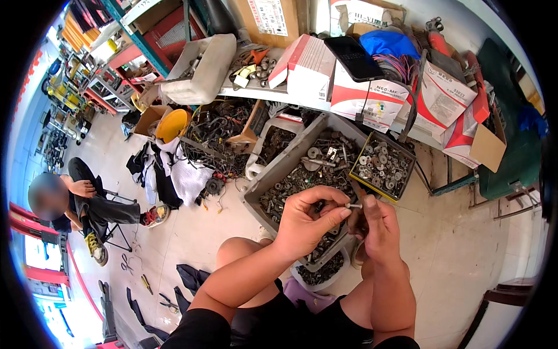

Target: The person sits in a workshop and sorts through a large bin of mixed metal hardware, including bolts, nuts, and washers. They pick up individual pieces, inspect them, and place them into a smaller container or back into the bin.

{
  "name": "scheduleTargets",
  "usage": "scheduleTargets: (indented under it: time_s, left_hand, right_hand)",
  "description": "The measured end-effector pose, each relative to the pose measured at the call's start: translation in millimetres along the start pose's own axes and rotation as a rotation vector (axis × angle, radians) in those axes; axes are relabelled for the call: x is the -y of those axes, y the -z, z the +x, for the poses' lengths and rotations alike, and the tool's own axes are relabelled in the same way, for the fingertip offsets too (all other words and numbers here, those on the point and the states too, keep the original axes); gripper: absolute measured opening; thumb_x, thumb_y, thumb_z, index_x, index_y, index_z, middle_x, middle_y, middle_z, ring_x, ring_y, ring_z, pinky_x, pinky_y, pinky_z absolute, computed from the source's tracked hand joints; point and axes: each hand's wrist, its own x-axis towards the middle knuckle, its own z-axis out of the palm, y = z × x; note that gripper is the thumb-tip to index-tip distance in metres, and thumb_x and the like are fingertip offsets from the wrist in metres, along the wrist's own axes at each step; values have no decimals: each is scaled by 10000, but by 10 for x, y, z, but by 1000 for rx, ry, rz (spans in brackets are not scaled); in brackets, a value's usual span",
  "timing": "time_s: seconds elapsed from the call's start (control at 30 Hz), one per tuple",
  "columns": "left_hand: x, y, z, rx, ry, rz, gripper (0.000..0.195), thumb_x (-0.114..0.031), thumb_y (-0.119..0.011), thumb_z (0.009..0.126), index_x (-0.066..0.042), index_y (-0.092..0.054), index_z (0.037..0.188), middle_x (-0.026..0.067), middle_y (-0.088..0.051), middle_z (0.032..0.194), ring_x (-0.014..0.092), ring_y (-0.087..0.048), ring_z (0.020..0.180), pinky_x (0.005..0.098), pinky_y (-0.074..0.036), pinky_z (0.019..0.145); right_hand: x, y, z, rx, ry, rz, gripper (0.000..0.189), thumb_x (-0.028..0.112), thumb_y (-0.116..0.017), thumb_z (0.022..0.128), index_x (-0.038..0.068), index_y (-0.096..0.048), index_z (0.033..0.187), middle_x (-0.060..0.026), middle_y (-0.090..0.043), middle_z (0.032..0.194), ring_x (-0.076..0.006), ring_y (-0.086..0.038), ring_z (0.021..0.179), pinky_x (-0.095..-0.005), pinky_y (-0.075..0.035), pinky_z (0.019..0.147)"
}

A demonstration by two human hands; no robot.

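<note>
Over a large grey plastic bin (257,195) of mixed bolts, nuts and washers, my left hand (309,213) pinches a small metal bolt (354,205) between thumb and forefinger. My right hand (381,224) is at the bolt's other end, its thumb upright and fingers curled. A rusty brown metal strip (357,188) sticks up beside the right thumb; its lower part is hidden by the hand. Just beyond my right hand, a shallow yellow-edged tray (374,188) of washers and nuts rests at the bin's right side.
A white tub (320,285) of small screws stands between my feet. Behind the bin, a shelf (301,101) carries battery boxes (370,102) and a phone (354,59). Tangled wiring (222,131) lies left of the bin. A seated person (104,205) is at far left; pliers (169,303) lie on the floor.
</note>
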Motion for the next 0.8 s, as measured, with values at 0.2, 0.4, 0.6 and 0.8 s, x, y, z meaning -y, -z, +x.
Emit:
scheduleTargets:
  time_s: [0.2, 0.4, 0.6, 0.8]
  left_hand:
    - [24, -24, 9, 9, -5, 47, 182, 75, -720, 840, 5, -679, 1003, 13, -645, 962, 57, -477, 798, 213, -419, 714]
    - [12, -22, -5, 24, -56, 65, 168, 66, -708, 852, 7, -680, 1007, -5, -645, 933, 41, -426, 741, 201, -405, 681]
    - [35, -56, 24, -13, 102, 32, 179, 52, -704, 859, -1, -663, 1026, 16, -640, 964, 67, -514, 820, 230, -457, 722]
    - [462, 200, 92, -328, 576, -395, 348, -254, -547, 985, 45, -566, 1161, 97, -595, 1037, 195, -563, 981, 324, -467, 841]
  right_hand:
    - [-42, -58, 4, -83, 54, 206, 255, 292, -535, 1022, 46, -565, 966, 18, -500, 653, -61, -404, 502, -217, -309, 461]
    - [-166, -26, 8, -135, -24, 182, 272, 294, -535, 1021, 33, -560, 951, 4, -514, 663, -70, -410, 493, -208, -313, 447]
    - [-117, 30, 18, -73, -16, 244, 183, 224, -549, 998, 53, -569, 936, -19, -566, 757, -69, -466, 578, -207, -332, 465]
    - [-278, 175, 215, -146, -370, 186, 205, 215, -552, 998, 80, -582, 848, 16, -508, 667, -81, -429, 531, -238, -318, 478]
